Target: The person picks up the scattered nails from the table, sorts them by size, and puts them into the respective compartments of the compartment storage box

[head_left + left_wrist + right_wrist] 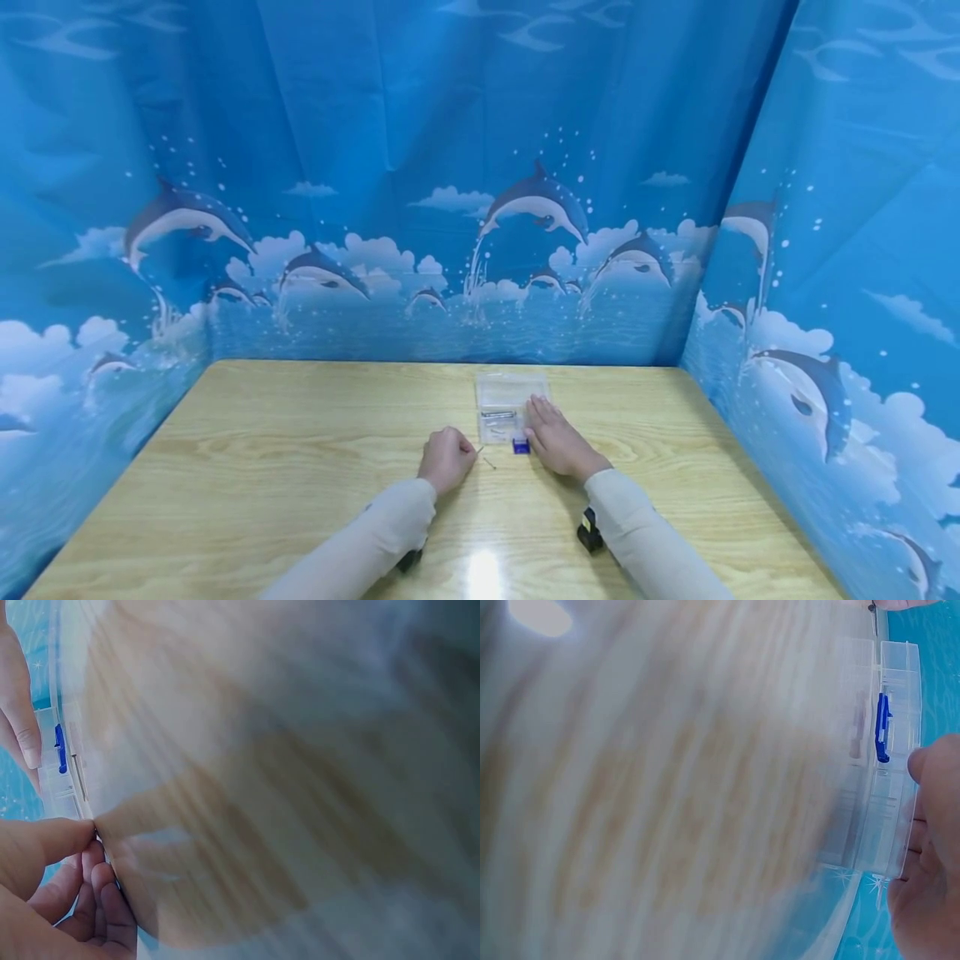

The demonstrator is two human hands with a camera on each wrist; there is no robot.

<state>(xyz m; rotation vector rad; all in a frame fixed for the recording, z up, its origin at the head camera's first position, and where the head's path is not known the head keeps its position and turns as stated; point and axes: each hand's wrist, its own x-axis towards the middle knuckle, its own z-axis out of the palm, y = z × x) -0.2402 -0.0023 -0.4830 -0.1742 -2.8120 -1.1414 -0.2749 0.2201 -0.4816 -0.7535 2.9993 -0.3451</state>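
My left hand [447, 460] is low over the table, its thumb and index finger pinching a thin, dark, pin-like piece [480, 450]. In the left wrist view the fingertips cover most of that piece. A second thin pin-like piece [490, 463] lies on the wood just right of these fingers. Beyond them is a clear plastic box [512, 387], lid laid open towards the back, with a blue latch [521, 447] at its front. My right hand [557, 439] rests against the box's right side, fingers extended and thumb close to the latch.
Several small metal parts [498, 414] lie in the box's front half. The wooden table [315, 425] ends at a blue dolphin-print curtain [420, 208] behind, with another curtain panel [862, 292] on the right.
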